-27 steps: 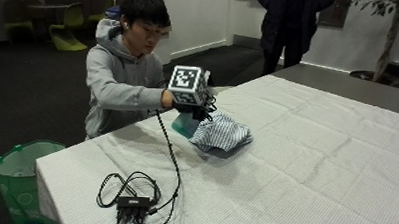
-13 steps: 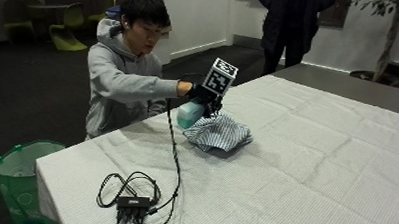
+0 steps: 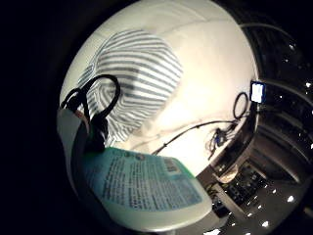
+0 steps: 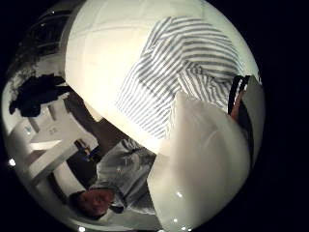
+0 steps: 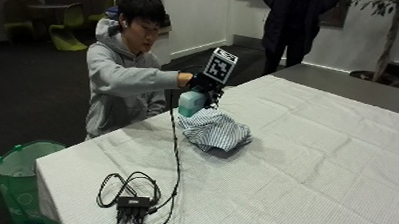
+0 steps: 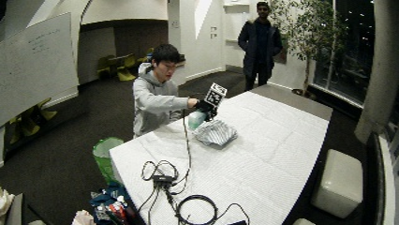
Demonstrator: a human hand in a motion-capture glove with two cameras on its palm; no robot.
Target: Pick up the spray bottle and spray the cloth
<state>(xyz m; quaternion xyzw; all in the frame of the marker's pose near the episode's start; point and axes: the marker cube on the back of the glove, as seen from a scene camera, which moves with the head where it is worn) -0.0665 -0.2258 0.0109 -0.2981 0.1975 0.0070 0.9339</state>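
Outside view, hand (image 5: 202, 84) grips spray bottle (image 5: 191, 102) above striped cloth (image 5: 214, 130), near table (image 5: 331, 161) edge

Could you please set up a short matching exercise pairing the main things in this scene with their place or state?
1. spray bottle
2. striped cloth
3. green bin
4. right hand

A. crumpled on the table
B. on the floor by the table's corner
C. gripping the bottle
D. held above the cloth

Pairs: 1-D, 2-A, 3-B, 4-C
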